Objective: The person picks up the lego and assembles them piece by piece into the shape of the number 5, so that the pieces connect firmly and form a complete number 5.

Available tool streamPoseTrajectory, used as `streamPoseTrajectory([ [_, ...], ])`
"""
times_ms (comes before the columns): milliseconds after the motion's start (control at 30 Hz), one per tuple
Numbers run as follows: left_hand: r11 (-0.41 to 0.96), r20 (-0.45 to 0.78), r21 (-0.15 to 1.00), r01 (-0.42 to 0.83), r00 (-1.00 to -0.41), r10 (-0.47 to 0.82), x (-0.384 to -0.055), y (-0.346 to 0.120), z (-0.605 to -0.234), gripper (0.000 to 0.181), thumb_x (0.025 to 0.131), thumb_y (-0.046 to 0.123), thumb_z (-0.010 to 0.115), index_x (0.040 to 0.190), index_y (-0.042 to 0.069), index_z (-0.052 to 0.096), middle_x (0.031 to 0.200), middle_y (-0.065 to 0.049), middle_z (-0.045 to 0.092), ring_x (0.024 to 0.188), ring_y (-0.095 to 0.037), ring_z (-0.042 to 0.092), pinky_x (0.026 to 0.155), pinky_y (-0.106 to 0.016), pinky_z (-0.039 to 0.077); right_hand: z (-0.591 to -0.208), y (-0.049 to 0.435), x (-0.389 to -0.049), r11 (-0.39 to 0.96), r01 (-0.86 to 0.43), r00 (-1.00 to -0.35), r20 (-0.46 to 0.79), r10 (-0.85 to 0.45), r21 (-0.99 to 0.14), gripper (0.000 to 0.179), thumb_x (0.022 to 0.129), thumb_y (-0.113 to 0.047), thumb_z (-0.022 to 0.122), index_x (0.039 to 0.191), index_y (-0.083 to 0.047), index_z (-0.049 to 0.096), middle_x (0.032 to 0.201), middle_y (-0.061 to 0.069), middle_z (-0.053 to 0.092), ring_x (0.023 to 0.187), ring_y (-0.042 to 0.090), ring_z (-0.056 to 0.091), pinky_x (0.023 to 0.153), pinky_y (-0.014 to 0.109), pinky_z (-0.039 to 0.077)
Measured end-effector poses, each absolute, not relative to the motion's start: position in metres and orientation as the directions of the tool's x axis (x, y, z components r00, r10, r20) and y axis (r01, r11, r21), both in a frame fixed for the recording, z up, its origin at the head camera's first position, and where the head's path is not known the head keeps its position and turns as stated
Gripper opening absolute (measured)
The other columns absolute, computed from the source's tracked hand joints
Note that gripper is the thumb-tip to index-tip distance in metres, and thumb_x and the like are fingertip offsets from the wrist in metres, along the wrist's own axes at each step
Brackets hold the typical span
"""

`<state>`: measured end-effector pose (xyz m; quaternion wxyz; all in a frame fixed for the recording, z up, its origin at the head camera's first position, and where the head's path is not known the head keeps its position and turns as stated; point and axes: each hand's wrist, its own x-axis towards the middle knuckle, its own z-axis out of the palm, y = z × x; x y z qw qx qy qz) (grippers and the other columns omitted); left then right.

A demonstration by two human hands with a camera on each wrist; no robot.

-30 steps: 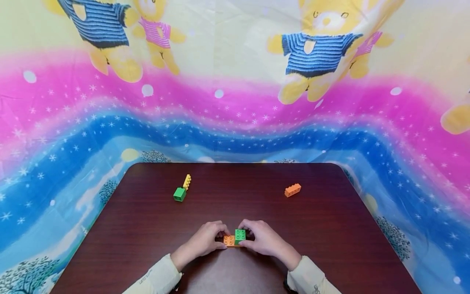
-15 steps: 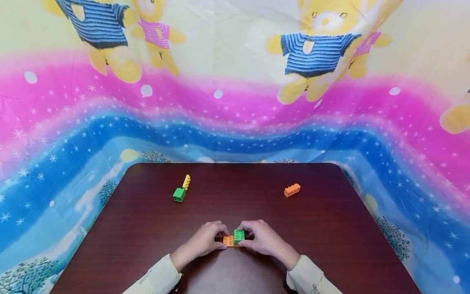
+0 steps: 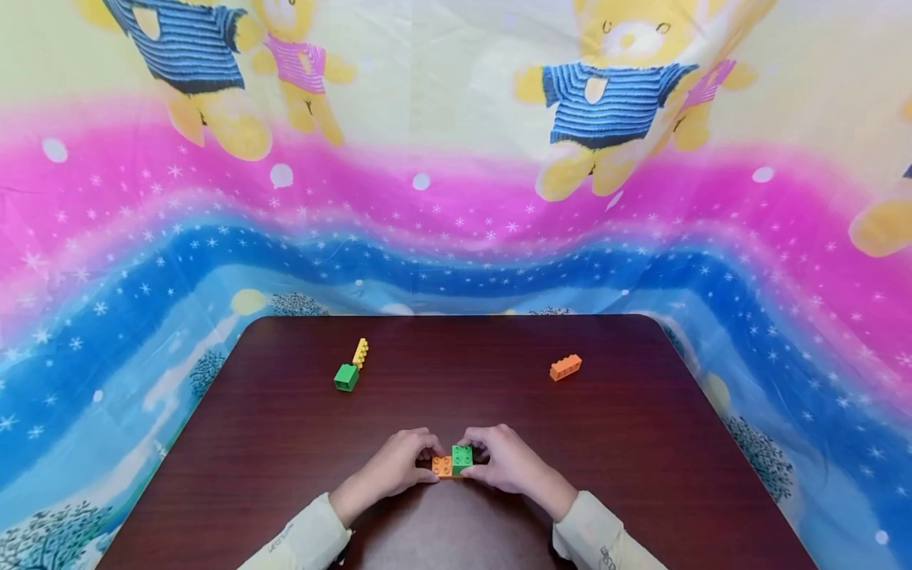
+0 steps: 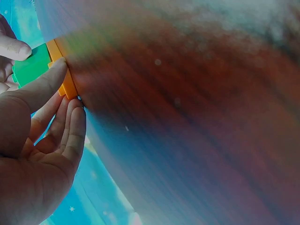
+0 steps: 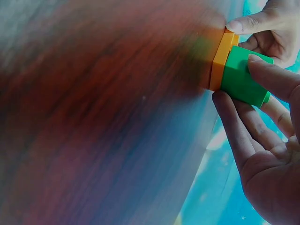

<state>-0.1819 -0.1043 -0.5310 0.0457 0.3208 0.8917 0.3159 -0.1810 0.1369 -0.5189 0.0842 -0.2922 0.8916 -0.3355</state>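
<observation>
A flat orange building block (image 3: 442,465) lies on the table between the two hands, studs up. On its right half sits a taller green building block (image 3: 462,457) with several studs on top. My left hand (image 3: 404,461) pinches the orange block's left end, thumb on the near side, as the left wrist view shows too. My right hand (image 3: 504,459) grips the green block between thumb and fingers. In the right wrist view the green block (image 5: 246,77) stands flush against the studded face of the orange block (image 5: 220,63).
Farther back on the dark wooden table (image 3: 456,380) lie another green block (image 3: 346,378) and a narrow yellow block (image 3: 361,353), close together at left. An orange block (image 3: 566,367) lies at back right. A printed cloth (image 3: 427,214) hangs behind the table.
The hands keep their hold on the two blocks. The whole head view has shifted slightly, and nothing else has visibly moved.
</observation>
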Motion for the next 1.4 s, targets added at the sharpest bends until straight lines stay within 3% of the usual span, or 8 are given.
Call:
streamPoseTrajectory([
  [1400, 0.613, 0.098, 0.584, 0.532, -0.796, 0.598, -0.1859, -0.1043, -0.5347, 0.028, 0.076, 0.012, 0.093, 0.099, 0.012, 0.076, 0.089, 0.004, 0.067, 0.082, -0.008, 0.065, 0.073, -0.020, 0.054, -0.5218, 0.1352, -0.1789, 0.636, -0.458, -0.829, 0.041, -0.557, -0.621, 0.023, 0.086, -0.019, 0.086, 0.106, -0.021, 0.074, 0.095, -0.009, 0.073, 0.082, 0.003, 0.064, 0.072, 0.020, 0.054],
])
